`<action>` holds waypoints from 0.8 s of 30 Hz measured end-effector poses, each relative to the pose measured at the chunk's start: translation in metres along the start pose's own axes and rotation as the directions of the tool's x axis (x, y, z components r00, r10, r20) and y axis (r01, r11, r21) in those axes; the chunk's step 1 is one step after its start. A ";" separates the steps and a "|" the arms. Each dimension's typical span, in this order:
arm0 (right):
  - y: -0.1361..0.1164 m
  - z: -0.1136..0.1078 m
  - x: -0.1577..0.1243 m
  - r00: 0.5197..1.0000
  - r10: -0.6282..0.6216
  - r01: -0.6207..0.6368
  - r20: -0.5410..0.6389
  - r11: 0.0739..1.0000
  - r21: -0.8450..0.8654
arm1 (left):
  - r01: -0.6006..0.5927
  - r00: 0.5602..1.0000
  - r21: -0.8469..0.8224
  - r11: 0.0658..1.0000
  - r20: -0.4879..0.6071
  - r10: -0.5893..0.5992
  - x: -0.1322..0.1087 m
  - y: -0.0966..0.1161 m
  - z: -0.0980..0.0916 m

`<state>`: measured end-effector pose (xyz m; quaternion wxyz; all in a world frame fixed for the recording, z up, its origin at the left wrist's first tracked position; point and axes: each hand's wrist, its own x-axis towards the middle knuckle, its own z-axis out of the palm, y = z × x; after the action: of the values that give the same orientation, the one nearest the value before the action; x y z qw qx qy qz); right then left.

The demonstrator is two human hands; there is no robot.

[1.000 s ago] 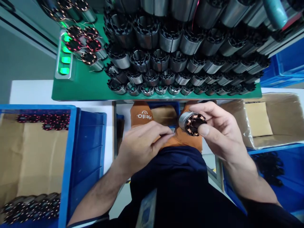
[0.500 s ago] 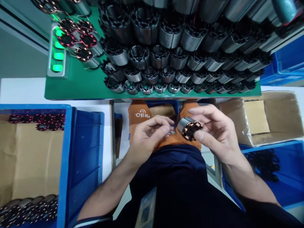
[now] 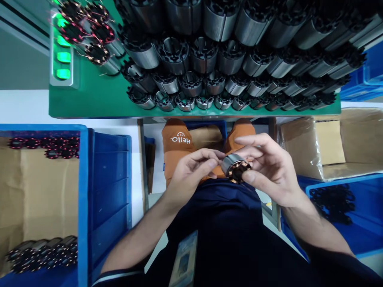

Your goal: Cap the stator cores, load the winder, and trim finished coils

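My right hand [image 3: 271,169] grips a motor stator [image 3: 234,165] between thumb and fingers, over my lap. The stator is a silver metal cylinder with copper windings and a black core, tilted so its wound end faces me. Just left of it, my left hand [image 3: 194,171] is closed in a pinch, thumb against the forefinger, its fingertips at the stator's side. Whatever is in that pinch is too small or hidden to make out.
A green board [image 3: 89,99] ahead carries rows of bare stators [image 3: 175,54] and several wound ones [image 3: 98,54] beside a green-lit strip [image 3: 63,57]. On the left stands a blue crate [image 3: 83,199] with wound stators; at right, a cardboard box [image 3: 302,147] and a blue bin [image 3: 369,223] with black parts.
The stator has tipped and shifted slightly left and down in my right hand. My left fingertips have come closer to it. The view has shifted a little.
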<state>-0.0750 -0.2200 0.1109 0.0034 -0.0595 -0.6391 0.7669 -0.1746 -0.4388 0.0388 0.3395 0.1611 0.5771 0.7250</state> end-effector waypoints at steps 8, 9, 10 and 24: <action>0.001 0.005 0.001 0.999 0.032 -0.030 0.027 0.997 -0.070 | -0.497 0.844 0.541 0.679 0.118 0.523 -0.015 0.036 -0.007; 0.000 0.006 0.002 0.998 0.042 -0.038 0.039 0.996 -0.081 | -0.521 0.821 0.599 0.608 0.158 0.548 -0.017 0.043 -0.004; 0.000 0.007 0.003 0.998 0.042 -0.036 0.046 0.994 -0.106 | -0.531 0.807 0.636 0.560 0.179 0.562 -0.018 0.048 -0.001; 0.018 0.002 -0.008 0.836 -0.430 0.230 -0.340 0.838 -0.495 | -0.412 0.747 0.764 0.497 -0.029 0.665 -0.009 0.057 0.021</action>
<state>-0.0659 -0.2256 0.0939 0.2693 -0.1154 -0.7762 0.5583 -0.1726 -0.4352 0.0999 -0.0975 0.3342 0.7766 0.5252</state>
